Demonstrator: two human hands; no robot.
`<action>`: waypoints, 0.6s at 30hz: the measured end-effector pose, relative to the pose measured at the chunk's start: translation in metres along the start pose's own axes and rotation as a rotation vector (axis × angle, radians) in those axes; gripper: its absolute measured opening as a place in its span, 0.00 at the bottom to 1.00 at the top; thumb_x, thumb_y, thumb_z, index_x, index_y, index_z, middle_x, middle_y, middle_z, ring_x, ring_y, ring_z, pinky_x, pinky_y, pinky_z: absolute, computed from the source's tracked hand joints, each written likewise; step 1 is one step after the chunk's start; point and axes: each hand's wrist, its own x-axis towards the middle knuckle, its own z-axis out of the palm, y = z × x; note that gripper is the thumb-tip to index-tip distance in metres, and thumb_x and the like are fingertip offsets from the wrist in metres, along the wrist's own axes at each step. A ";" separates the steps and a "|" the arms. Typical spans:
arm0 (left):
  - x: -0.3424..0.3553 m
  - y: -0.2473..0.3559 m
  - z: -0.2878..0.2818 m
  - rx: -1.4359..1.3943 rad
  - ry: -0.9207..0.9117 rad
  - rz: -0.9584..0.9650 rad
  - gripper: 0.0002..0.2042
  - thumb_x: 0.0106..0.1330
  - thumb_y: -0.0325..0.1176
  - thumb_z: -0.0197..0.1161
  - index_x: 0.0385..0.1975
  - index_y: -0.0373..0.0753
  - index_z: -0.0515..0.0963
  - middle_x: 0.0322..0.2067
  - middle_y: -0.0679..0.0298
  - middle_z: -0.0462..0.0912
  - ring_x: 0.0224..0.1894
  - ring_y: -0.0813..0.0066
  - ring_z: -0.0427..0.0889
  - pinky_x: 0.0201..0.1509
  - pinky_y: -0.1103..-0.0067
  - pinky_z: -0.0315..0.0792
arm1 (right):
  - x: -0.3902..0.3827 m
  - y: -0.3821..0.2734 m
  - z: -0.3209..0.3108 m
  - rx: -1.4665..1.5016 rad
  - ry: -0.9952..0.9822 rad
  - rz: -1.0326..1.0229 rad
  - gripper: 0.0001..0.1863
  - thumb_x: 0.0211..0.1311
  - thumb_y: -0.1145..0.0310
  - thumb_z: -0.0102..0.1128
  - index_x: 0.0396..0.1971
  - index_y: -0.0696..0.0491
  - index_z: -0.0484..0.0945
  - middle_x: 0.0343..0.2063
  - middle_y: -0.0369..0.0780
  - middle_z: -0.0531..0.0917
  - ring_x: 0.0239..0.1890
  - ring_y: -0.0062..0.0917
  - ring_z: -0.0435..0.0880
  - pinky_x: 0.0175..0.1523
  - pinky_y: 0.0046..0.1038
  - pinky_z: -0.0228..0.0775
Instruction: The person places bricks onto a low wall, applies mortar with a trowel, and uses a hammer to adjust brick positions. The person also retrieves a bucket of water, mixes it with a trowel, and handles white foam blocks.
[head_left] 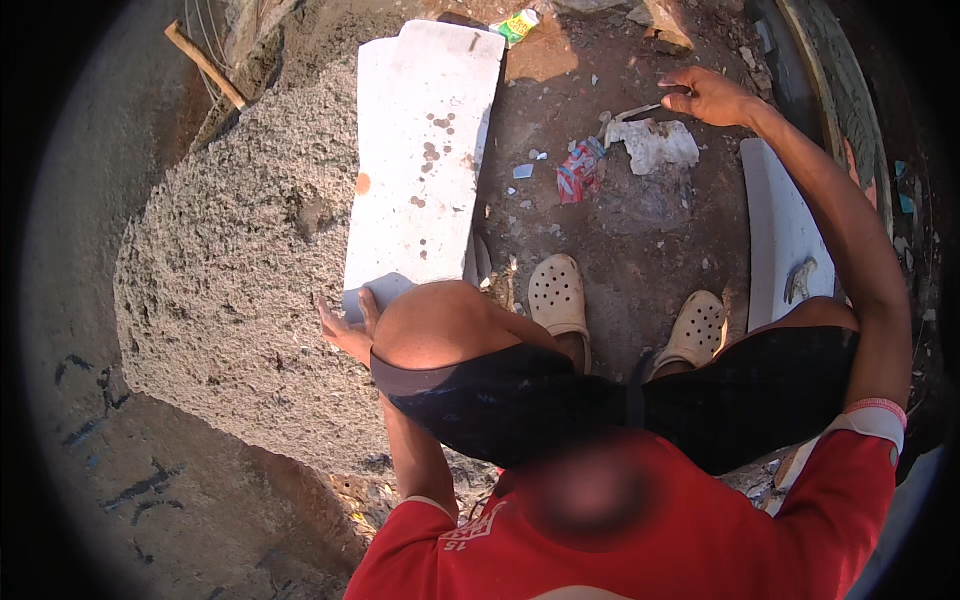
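White flat slabs [425, 150], stacked slightly askew, lie on a rough grey stone block [250, 230]; the upper one has grey spots. My left hand [348, 328] is at their near left corner, fingers apart and a fingertip against the edge; my knee hides part of it. My right hand [712, 97] reaches out over the ground at the far right, with a gap between thumb and forefinger. A thin pale strip [638, 111] ends close to the thumb; whether they touch is unclear. Beside it lies a crumpled white scrap [655, 146].
A red and blue crumpled wrapper [580, 170] lies on the dirt beyond my perforated clogs [557, 294]. Another white slab [785, 230] stands right of my legs. A green and yellow packet [517, 25] lies behind the stack, and a wooden stick [205, 65] at far left.
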 end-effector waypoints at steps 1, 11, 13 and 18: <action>0.000 0.007 0.002 0.032 -0.078 0.091 0.41 0.64 0.48 0.70 0.70 0.31 0.59 0.65 0.42 0.54 0.70 0.49 0.57 0.69 0.51 0.59 | -0.002 -0.002 0.000 -0.123 0.065 -0.110 0.26 0.69 0.54 0.58 0.59 0.57 0.76 0.53 0.50 0.80 0.57 0.40 0.79 0.59 0.37 0.72; 0.016 0.043 0.035 0.919 -0.276 0.793 0.38 0.67 0.54 0.61 0.72 0.41 0.61 0.71 0.45 0.54 0.75 0.45 0.48 0.75 0.48 0.47 | 0.001 0.031 -0.022 -0.250 -0.073 -0.249 0.26 0.62 0.46 0.61 0.47 0.55 0.82 0.43 0.50 0.84 0.44 0.43 0.84 0.51 0.44 0.72; 0.011 0.052 0.058 0.911 -0.411 0.967 0.37 0.68 0.56 0.59 0.73 0.43 0.61 0.73 0.45 0.54 0.77 0.45 0.46 0.76 0.48 0.44 | -0.002 0.038 -0.021 -0.226 -0.048 -0.204 0.25 0.62 0.48 0.61 0.45 0.57 0.81 0.40 0.50 0.84 0.42 0.43 0.84 0.49 0.44 0.71; 0.001 0.055 0.096 0.820 -0.719 1.151 0.41 0.65 0.60 0.57 0.75 0.46 0.58 0.76 0.45 0.48 0.78 0.43 0.42 0.78 0.46 0.32 | -0.013 0.036 -0.022 -0.217 0.021 -0.165 0.22 0.63 0.54 0.62 0.39 0.61 0.80 0.32 0.50 0.84 0.35 0.42 0.84 0.42 0.44 0.71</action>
